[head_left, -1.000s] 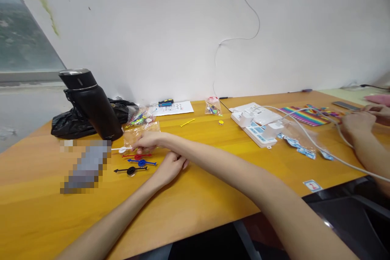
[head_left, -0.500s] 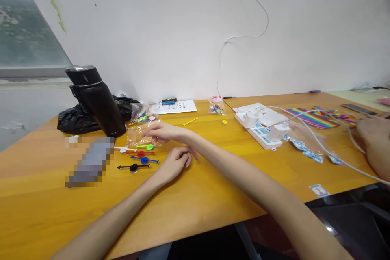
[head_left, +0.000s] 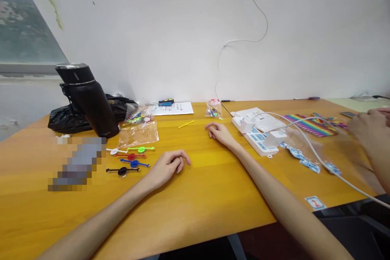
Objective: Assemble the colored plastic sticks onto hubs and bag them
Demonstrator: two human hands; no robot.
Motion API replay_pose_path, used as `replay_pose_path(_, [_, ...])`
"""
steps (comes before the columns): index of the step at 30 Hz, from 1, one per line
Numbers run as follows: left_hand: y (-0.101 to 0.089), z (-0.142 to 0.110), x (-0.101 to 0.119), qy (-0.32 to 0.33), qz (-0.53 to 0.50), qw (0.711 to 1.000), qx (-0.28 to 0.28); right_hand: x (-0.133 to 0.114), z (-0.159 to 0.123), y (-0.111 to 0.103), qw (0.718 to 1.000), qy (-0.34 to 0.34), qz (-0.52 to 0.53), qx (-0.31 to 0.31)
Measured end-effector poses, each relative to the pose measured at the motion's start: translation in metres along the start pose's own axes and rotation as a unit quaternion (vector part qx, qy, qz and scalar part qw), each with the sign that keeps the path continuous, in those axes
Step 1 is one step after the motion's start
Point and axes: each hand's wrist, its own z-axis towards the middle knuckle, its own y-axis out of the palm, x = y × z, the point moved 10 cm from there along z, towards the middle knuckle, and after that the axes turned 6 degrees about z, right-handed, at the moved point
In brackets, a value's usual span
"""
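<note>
Under a white wall, our left hand rests on the wooden table, loosely curled and empty. Left of it lie five arrow spinners: white, green, red, blue and black. Our right hand has half-bent fingers; we cannot tell whether they hold anything. Just left of it sits a yellow arrow; to its right, a power strip.
</note>
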Motion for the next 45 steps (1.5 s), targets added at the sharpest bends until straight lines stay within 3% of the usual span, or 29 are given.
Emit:
replay_pose_path(8, [-0.003,0.0,-0.001,-0.004,0.015,1.0,0.005,-0.018,-0.008,0.004,0.99,-0.074,-0.119,0.022])
replay_pose_path(12, [-0.002,0.0,-0.001,-0.003,0.008,1.0,0.003,-0.028,-0.013,-0.017,0.966,-0.109,-0.196,0.13])
replay_pose_path(15, [-0.002,0.001,-0.001,-0.002,0.01,1.0,0.001,-0.02,-0.014,-0.032,0.944,-0.071,-0.271,0.173])
replay_pose_path(18, [-0.002,0.0,0.0,0.001,0.01,1.0,0.002,-0.007,-0.012,-0.034,0.95,-0.033,-0.277,0.142])
replay_pose_path(22, [-0.002,0.0,0.001,0.005,0.004,1.0,0.004,-0.014,-0.01,-0.019,0.963,-0.064,-0.249,0.081])
replay_pose_path(25, [-0.004,0.001,0.001,0.014,-0.004,1.0,0.017,-0.028,-0.014,0.005,0.974,-0.094,-0.204,0.019])
replay_pose_path(29, [-0.014,0.003,-0.008,0.009,-0.073,0.994,0.079,-0.058,-0.031,0.045,0.986,-0.132,-0.084,-0.061])
replay_pose_path(33, [-0.022,0.004,-0.022,-0.023,-0.173,0.977,0.124,-0.094,-0.057,0.079,0.977,-0.177,0.03,-0.119])
replay_pose_path(36, [-0.02,0.008,-0.022,-0.019,-0.213,0.971,0.11,-0.105,-0.069,0.097,0.966,-0.198,0.057,-0.158])
replay_pose_path(45, [-0.022,0.012,-0.024,-0.019,-0.209,0.972,0.101,-0.101,-0.069,0.1,0.963,-0.179,0.088,-0.181])
